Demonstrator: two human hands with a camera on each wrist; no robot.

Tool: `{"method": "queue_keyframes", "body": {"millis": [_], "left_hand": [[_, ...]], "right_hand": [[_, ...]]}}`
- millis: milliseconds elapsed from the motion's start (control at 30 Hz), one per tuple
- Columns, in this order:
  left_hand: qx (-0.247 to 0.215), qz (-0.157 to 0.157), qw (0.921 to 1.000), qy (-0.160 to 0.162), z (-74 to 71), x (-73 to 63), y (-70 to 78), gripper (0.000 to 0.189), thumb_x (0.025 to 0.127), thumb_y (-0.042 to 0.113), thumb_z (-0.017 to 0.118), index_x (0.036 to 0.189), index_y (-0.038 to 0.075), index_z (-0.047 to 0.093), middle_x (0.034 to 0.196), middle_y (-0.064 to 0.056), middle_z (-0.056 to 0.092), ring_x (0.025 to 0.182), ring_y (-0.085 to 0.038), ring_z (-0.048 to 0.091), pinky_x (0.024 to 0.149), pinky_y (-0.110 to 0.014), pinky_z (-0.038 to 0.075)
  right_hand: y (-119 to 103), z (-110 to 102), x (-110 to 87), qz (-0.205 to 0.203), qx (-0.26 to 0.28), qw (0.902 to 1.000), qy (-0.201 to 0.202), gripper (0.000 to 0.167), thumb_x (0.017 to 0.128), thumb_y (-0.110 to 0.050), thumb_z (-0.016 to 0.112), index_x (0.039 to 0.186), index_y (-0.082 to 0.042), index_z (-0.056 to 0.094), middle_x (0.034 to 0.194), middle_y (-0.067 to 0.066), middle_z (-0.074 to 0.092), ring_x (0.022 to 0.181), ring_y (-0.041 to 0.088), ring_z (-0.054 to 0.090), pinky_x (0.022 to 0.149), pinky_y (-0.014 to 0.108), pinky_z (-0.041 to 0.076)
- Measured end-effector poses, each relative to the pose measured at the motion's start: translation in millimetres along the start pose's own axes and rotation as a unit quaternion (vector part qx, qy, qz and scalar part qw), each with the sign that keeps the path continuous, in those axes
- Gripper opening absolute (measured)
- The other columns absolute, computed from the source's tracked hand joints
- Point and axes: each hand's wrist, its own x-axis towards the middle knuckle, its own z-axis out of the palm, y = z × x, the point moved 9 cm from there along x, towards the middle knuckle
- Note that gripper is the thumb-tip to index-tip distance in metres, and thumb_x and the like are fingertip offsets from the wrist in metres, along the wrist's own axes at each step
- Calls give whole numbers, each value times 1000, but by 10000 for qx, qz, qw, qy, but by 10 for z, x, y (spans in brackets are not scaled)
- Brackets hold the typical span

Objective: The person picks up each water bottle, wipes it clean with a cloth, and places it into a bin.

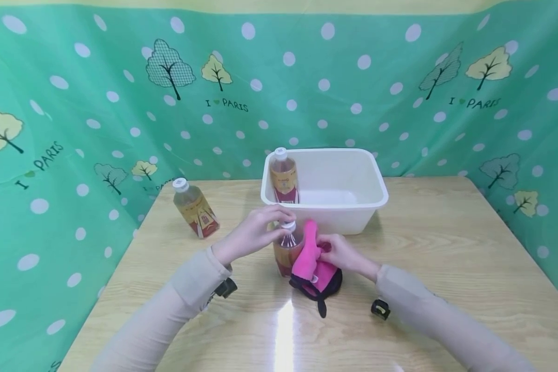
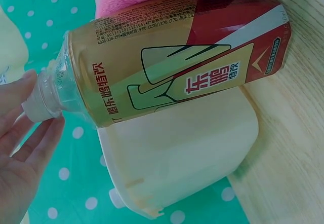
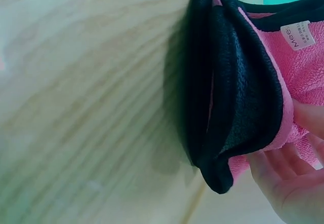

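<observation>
My left hand (image 1: pixel 259 233) pinches the white cap of a drink bottle (image 1: pixel 285 257), which stands upright on the table before the basin. In the left wrist view the bottle's gold and red label (image 2: pixel 167 62) shows, with fingertips around the cap (image 2: pixel 43 98). With my right hand (image 1: pixel 343 254) I grip a folded pink cloth (image 1: pixel 312 261) with black edging, close against the bottle's right side. A white tag (image 3: pixel 297 35) is sewn on the cloth in the right wrist view, and my thumb and fingers press into its pink part.
A white plastic basin (image 1: pixel 339 213) stands behind my hands, with a second bottle (image 1: pixel 284 181) upright in its left end. Another bottle (image 1: pixel 196 209) stands at the table's back left. A green dotted curtain (image 1: pixel 307 77) surrounds the wooden table (image 1: pixel 446 258).
</observation>
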Motion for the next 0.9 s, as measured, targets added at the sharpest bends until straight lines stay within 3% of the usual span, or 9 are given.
{"method": "queue_keyframes", "body": {"millis": [267, 500, 900], "left_hand": [[-5, 35, 10000, -18, -8, 6, -1, 22, 74, 1, 67, 96, 0, 63, 100, -10, 63, 96, -19, 58, 87, -20, 45], [28, 32, 10000, -1, -10, 5, -6, 22, 73, 1, 68, 95, 0, 63, 100, -10, 63, 96, -19, 58, 87, -20, 45], [-25, 20, 10000, -13, -6, 4, -11, 23, 74, 1, 67, 96, 0, 63, 101, -10, 63, 97, -19, 58, 88, -20, 45]], "right_hand": [[66, 94, -15, -12, -188, 9996, -197, 14, 74, 4, 63, 86, -2, 60, 84, 8, 64, 73, 12, 58, 65, 20, 50], [37, 82, -38, 19, -173, 9998, -60, 17, 73, 8, 61, 88, -2, 60, 83, 8, 63, 73, 13, 57, 64, 20, 50], [-322, -129, -71, -381, 70, 9985, 397, 15, 72, 12, 57, 83, 1, 58, 80, 11, 61, 74, 20, 61, 65, 22, 53]]}}
